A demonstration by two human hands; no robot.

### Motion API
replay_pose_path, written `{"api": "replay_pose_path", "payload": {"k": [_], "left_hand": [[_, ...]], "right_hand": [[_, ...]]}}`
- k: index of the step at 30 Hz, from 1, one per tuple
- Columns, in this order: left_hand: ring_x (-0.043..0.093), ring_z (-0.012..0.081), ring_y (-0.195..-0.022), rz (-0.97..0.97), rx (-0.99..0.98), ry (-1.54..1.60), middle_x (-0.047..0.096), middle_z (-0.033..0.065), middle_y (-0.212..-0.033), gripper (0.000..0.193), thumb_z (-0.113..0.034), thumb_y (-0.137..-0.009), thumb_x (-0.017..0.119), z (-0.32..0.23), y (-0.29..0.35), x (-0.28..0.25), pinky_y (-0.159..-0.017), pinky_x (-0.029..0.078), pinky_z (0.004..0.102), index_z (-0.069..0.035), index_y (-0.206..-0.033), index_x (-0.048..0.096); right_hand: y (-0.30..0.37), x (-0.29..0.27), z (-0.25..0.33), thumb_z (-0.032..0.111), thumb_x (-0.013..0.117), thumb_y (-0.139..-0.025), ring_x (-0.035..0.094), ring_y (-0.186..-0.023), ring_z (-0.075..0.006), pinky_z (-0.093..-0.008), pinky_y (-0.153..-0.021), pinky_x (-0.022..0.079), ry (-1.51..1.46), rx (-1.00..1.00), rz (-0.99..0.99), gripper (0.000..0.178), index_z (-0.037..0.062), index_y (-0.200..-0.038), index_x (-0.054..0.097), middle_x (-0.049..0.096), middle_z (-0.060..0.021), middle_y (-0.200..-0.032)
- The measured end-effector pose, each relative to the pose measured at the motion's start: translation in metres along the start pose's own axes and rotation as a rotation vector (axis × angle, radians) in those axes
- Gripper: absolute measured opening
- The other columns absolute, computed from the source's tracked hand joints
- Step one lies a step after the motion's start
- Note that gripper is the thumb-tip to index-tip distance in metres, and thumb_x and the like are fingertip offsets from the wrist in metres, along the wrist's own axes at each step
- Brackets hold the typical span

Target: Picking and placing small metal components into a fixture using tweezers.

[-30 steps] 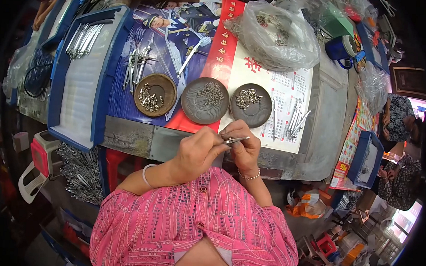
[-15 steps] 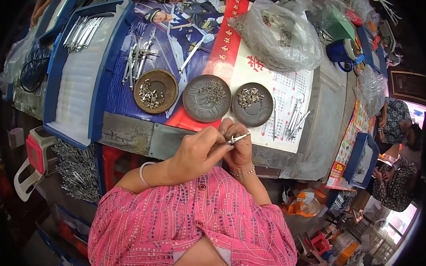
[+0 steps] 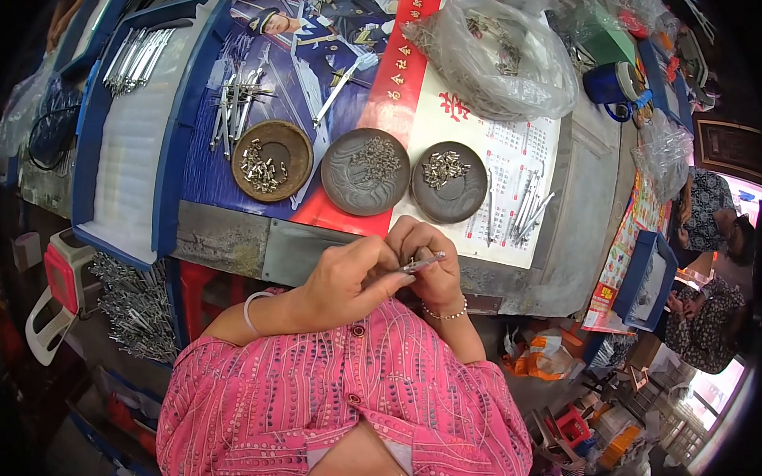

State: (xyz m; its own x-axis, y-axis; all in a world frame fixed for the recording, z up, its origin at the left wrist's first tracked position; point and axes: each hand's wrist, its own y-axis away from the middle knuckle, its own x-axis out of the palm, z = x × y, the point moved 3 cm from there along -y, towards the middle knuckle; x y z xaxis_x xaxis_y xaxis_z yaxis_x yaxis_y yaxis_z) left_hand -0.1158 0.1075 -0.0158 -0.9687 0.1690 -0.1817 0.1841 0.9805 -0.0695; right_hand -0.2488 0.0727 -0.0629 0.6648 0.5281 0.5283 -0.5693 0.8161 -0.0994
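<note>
Pinching small metal part (image 3: pixel 423 262) btwn left hand (image 3: pixel 349 279) & right hand (image 3: pixel 429 264), both clamped; three dishes (image 3: pixel 365 183) just ahead holding loose pcs, assembly ongoing.

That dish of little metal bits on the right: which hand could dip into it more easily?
Probably the right hand: it sits just below that dish, while the left hand lies further left. Both pinch a small metal piece.

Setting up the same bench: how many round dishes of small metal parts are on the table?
3, in a row above the hands: a brown dish at left, a dark grey dish in the middle, another dark dish at right.
</note>
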Motion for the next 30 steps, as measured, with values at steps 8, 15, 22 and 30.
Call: {"api": "replay_pose_path", "payload": {"k": [8, 15, 22, 30], "left_hand": [[0.048, 0.0088, -0.05, -0.054, 0.049, 0.064, 0.053, 0.0059, -0.067, 0.02, -0.005, -0.074, 0.068, 0.003, 0.005, -0.003, -0.045, 0.037, 0.0225, -0.001, -0.079, 0.05], [0.048, 0.0089, -0.05, -0.024, 0.028, 0.105, 0.053, 0.0068, -0.069, 0.019, -0.005, -0.075, 0.067, 0.006, 0.004, -0.002, -0.045, 0.037, 0.022, 0.0, -0.08, 0.049], [0.051, 0.0106, -0.051, -0.079, 0.025, 0.055, 0.053, 0.0079, -0.067, 0.018, -0.005, -0.075, 0.067, 0.008, 0.005, -0.007, -0.045, 0.039, 0.0232, 0.0, -0.08, 0.05], [0.057, 0.0224, -0.054, -0.121, 0.083, -0.095, 0.053, 0.0115, -0.068, 0.018, -0.003, -0.075, 0.066, 0.007, 0.008, -0.008, -0.048, 0.044, 0.031, 0.0, -0.079, 0.049]], "right_hand": [[0.006, 0.007, 0.017, 0.008, 0.047, -0.081, 0.053, -0.078, -0.0225, -0.0316, -0.071, 0.043, 0.392, -0.116, -0.006, 0.014, -0.0038, -0.083, 0.055, 0.053, -0.0162, -0.086], [0.009, -0.005, -0.013, 0.01, 0.054, -0.08, 0.054, -0.081, -0.0234, -0.0333, -0.073, 0.044, 0.006, -0.129, -0.044, 0.013, -0.0026, -0.084, 0.057, 0.055, -0.0152, -0.086], [0.011, 0.004, -0.018, 0.015, 0.054, -0.081, 0.053, -0.081, -0.0222, -0.0325, -0.074, 0.043, -0.165, -0.047, -0.148, 0.02, -0.0048, -0.086, 0.055, 0.054, -0.0155, -0.087], [0.015, 0.002, -0.013, 0.013, 0.05, -0.082, 0.054, -0.082, -0.0238, -0.032, -0.073, 0.043, 0.177, -0.087, -0.116, 0.022, -0.0065, -0.091, 0.054, 0.057, -0.018, -0.09]]}}
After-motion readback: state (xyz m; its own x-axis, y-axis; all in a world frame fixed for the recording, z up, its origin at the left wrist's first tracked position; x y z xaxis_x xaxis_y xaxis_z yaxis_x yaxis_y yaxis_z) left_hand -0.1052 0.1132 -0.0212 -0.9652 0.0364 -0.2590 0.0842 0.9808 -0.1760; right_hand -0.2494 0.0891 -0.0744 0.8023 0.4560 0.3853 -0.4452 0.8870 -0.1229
